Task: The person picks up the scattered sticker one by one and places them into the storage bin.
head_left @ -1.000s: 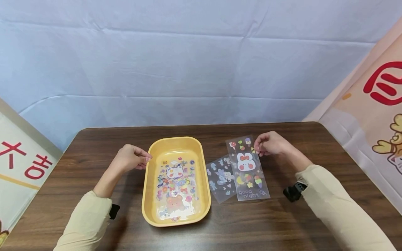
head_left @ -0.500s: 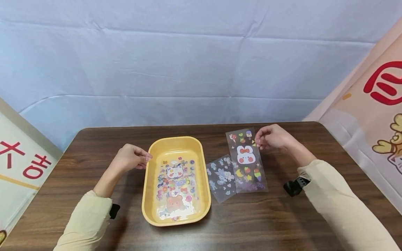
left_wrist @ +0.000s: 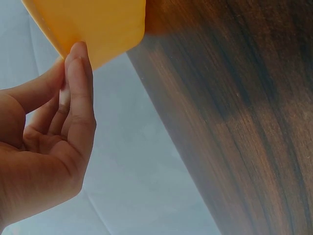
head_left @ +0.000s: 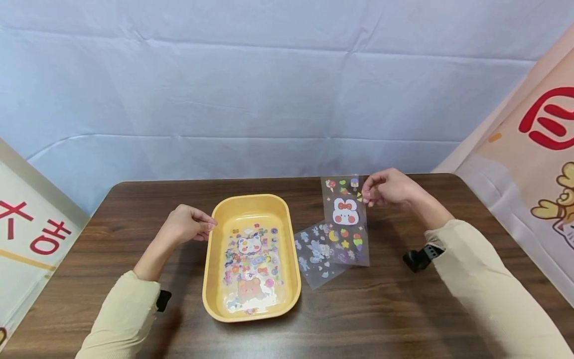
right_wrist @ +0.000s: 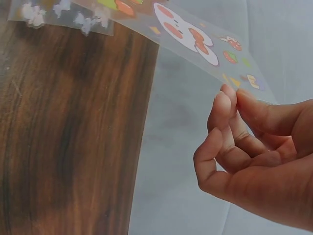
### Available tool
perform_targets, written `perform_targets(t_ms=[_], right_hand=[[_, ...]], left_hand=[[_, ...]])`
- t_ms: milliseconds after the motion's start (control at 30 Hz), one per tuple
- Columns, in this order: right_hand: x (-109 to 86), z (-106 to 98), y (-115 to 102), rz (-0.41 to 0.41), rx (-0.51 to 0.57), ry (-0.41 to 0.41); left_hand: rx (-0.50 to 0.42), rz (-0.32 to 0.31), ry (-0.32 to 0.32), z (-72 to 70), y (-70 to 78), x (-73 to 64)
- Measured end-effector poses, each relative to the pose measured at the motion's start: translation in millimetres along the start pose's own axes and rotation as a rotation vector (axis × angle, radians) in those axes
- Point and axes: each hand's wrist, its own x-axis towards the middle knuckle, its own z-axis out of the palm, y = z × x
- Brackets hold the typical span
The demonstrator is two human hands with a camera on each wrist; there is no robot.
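Note:
Between thumb and fingertips my right hand (head_left: 389, 187) pinches the right edge of a clear sticker sheet (head_left: 345, 234), printed with a white bunny, fruits and small shapes. The sheet's lower left overlaps a second clear sticker sheet (head_left: 309, 264) with pale bluish prints, lying on the table. In the right wrist view, the held bunny sheet (right_wrist: 190, 39) slants up from the pinching fingers (right_wrist: 222, 105). My left hand (head_left: 186, 225) grips the left rim of a yellow tray (head_left: 207, 279), thumb on one side and fingers on the other, as the left wrist view shows.
Inside the tray lie clear sticker sheets (head_left: 251, 269) with a white bear, a brown bear and many small designs. The dark wooden table (head_left: 358, 319) ends at a back edge against a pale cloth (head_left: 251, 99). Printed banners (head_left: 533, 164) stand at both sides.
My right hand has moved away toward the table's back edge, carrying the bunny sheet, which now overlaps the bluish sheet more. The left hand and tray have stayed put.

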Motion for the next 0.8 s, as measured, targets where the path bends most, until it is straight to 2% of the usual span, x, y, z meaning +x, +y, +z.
perform_targets(t_ms=[800], right_hand=[[5.5, 2.3, -40.8, -0.087, 0.072, -0.022]], left_hand=[[0.007, -0.011, 0.007, 1.1, 0.8, 0.3]])
